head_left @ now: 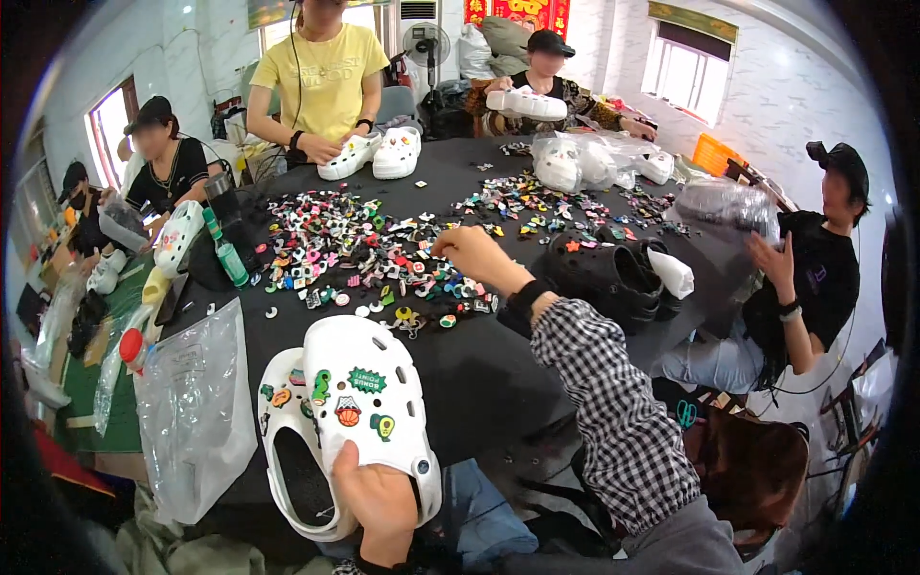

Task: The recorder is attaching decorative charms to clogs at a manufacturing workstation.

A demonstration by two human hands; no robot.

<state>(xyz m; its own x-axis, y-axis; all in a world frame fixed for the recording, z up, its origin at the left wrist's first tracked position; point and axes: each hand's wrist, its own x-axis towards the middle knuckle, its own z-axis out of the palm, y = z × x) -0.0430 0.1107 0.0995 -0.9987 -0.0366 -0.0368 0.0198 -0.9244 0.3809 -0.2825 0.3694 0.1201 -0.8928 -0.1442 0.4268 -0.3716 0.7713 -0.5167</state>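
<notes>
My left hand (379, 494) grips a white clog (402, 407) at its heel opening, thumb on top and the other fingers hidden inside. Several charms sit on its upper, among them a green speech-burst charm (367, 381), a basketball charm (347, 412) and an avocado charm (382, 426). A second white clog (273, 422) with charms lies partly behind it, to the left. Over the near right side of a heap of loose colourful charms (331, 240), my right hand (476, 257) has its fingers bent and pressed together. Whatever is between its fingertips is too small to make out.
Black clogs (604, 278) stand right of my right hand. Left are a clear plastic bag (196, 412) and a green bottle (230, 261). Across the dark table (498, 383), a person in yellow handles white clogs (395, 153); bagged clogs (556, 163) lie far right. Other people sit around.
</notes>
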